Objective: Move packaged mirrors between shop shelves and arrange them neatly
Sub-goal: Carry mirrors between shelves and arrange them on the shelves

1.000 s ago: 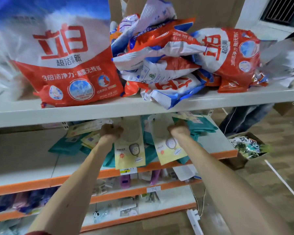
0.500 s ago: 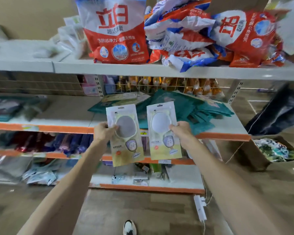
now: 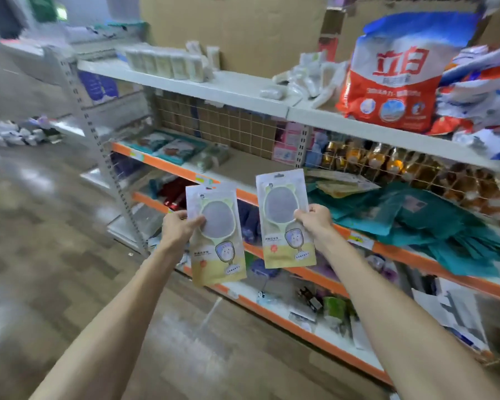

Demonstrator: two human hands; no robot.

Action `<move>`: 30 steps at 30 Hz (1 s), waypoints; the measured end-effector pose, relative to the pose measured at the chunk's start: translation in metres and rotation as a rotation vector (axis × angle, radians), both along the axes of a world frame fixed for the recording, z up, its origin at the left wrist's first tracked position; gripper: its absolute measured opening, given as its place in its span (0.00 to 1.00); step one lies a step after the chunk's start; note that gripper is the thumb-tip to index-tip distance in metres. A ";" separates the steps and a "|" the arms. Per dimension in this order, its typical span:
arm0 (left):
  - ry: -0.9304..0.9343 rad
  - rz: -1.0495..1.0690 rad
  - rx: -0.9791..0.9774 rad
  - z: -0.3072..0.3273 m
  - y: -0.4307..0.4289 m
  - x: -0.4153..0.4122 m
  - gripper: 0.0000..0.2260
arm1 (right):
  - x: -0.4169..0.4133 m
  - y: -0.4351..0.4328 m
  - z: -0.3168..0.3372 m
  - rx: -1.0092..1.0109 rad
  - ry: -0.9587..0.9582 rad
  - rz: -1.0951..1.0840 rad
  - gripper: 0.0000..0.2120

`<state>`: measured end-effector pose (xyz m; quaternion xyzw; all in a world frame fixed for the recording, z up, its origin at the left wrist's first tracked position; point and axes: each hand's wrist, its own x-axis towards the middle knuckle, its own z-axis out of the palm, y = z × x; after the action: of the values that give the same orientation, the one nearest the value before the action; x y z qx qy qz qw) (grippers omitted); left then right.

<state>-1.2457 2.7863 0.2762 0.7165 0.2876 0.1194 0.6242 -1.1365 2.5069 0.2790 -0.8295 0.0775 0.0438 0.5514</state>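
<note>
Far left on the orange-edged middle shelf (image 3: pixel 244 168) lie a few flat teal-and-white packets (image 3: pixel 173 147), and beside them is a bare stretch of board. In front of that, out over the floor, the left hand (image 3: pixel 178 228) has its grip closed on one packaged mirror (image 3: pixel 217 241), thumb across the round window. Just beside it, not touching, the right hand (image 3: pixel 315 219) pinches a second packaged mirror (image 3: pixel 285 223) by its right edge. Both packs hang upright and face me.

So the job looks to be midway: two mirrors are off a shelf and in the air, with neither set down yet. Placing and squaring them up is left to do.

Further right on the same shelf, some yellowish packs (image 3: pixel 341 183) lie on a loose heap of teal packets (image 3: pixel 416 220). They may be more mirrors, though I can't tell for sure. Above them on the top shelf (image 3: pixel 223 88), a big red-and-white detergent bag (image 3: pixel 396 79) stands upright.
</note>
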 end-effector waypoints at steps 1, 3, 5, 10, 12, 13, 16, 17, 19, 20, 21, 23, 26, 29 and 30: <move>0.002 0.033 -0.020 0.002 0.023 -0.013 0.08 | -0.004 0.027 0.002 -0.009 -0.011 0.020 0.07; 0.000 0.091 -0.060 0.004 0.072 -0.043 0.08 | -0.016 0.082 0.004 -0.016 -0.021 0.061 0.08; -0.015 0.158 -0.084 0.004 0.116 -0.071 0.09 | -0.030 0.133 0.000 0.003 -0.014 0.099 0.11; -0.021 0.266 -0.090 0.003 0.201 -0.122 0.12 | -0.067 0.238 -0.006 -0.054 -0.025 0.249 0.04; -0.036 0.282 -0.091 0.004 0.225 -0.132 0.12 | -0.072 0.270 -0.003 -0.070 -0.039 0.291 0.03; -0.046 0.285 -0.097 0.003 0.236 -0.136 0.12 | -0.073 0.285 -0.003 -0.078 -0.043 0.310 0.04; -0.034 0.329 -0.122 -0.003 0.269 -0.144 0.09 | -0.075 0.328 -0.002 -0.078 -0.051 0.357 0.05; -0.020 0.344 -0.116 -0.006 0.282 -0.146 0.07 | -0.076 0.343 -0.003 -0.074 -0.050 0.366 0.06; 0.007 0.364 -0.104 -0.012 0.308 -0.145 0.06 | -0.075 0.372 -0.007 -0.062 -0.050 0.387 0.08; 0.018 0.370 -0.100 -0.016 0.322 -0.144 0.06 | -0.073 0.385 -0.009 -0.057 -0.052 0.397 0.07; 0.024 0.370 -0.105 -0.018 0.334 -0.141 0.08 | -0.070 0.399 -0.012 -0.052 -0.054 0.404 0.06; 0.034 0.360 -0.108 -0.022 0.360 -0.129 0.10 | -0.059 0.424 -0.015 -0.037 -0.052 0.407 0.07; 0.034 0.337 -0.083 -0.022 0.393 -0.095 0.09 | -0.030 0.458 -0.019 0.000 -0.040 0.390 0.10; 0.053 0.285 -0.032 -0.016 0.420 -0.054 0.07 | 0.009 0.482 -0.031 0.027 -0.012 0.340 0.06; 0.063 0.263 -0.027 -0.013 0.429 -0.041 0.08 | 0.020 0.488 -0.032 0.029 -0.004 0.319 0.06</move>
<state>-1.2867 3.2155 0.2630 0.6676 0.4000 0.1736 0.6034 -1.1164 2.9947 0.2465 -0.8232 -0.0568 0.1304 0.5497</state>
